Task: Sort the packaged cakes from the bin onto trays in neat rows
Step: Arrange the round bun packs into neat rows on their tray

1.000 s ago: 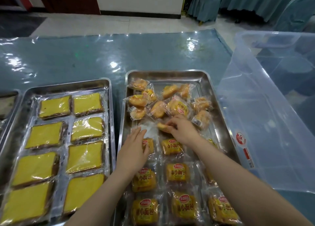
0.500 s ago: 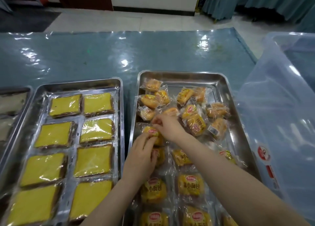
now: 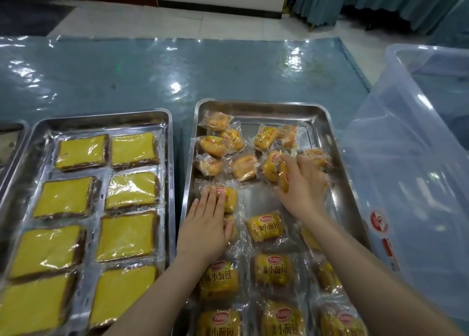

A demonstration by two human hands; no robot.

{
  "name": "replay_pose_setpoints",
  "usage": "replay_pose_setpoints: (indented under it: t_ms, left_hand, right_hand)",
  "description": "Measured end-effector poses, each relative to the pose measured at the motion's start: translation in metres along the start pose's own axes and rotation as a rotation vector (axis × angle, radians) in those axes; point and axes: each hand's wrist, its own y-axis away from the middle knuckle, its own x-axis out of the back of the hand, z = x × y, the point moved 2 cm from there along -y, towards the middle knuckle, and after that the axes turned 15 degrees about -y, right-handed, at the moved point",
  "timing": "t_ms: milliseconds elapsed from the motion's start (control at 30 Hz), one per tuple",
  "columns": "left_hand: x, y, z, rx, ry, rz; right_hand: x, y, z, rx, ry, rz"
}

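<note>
- Since half a second ago, right hand [image 3: 303, 183] has gone from the pile's middle to its right side; left hand [image 3: 206, 224] now lies flat on the bun it was helping place.
- Left fingers [image 3: 215, 201] spread wide, pressing down a packaged bun [image 3: 227, 198] at the head of the left column; not gripping.
- Right fingers curled around one bun [image 3: 283, 177] at the loose pile's [image 3: 236, 153] edge.
- Steel tray [image 3: 330, 132]: near rows neat, far end unsorted. Clear bin [image 3: 406, 158] just beside it.
- Second tray [image 3: 101, 120] of yellow slab cakes [image 3: 132, 151] looks filled.
- Handling, by judgement: light, soft, crushable; film slick and crinkly. Grip across the body gently, or pinch the crimped end seal.
</note>
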Motion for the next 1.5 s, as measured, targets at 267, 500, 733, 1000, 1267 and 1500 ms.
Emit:
replay_pose_setpoints:
  t_ms: [267,500,733,1000,1267,1500]
  left_hand:
    - [-0.003,-0.001,0.001,0.009,-0.008,0.000]
    - [-0.004,-0.001,0.000,0.009,-0.026,0.004]
    - [-0.005,-0.002,0.001,0.007,-0.031,0.010]
    - [-0.005,-0.001,0.002,0.004,-0.031,0.001]
    - [-0.001,-0.001,0.002,0.000,-0.035,-0.012]
    - [0.000,0.000,0.002,-0.002,-0.038,0.004]
  right_hand:
    - [0.008,-0.023,-0.008,-0.019,0.055,-0.081]
    - [0.001,-0.016,-0.028,-0.027,-0.162,-0.063]
    - [-0.028,0.020,-0.016,-0.073,-0.126,-0.054]
    - [-0.057,0.055,-0.004,0.226,0.199,-0.415]
    - [-0.056,0.053,-0.012,0.120,0.263,-0.422]
    - [-0.039,0.052,-0.020,0.147,0.118,-0.345]
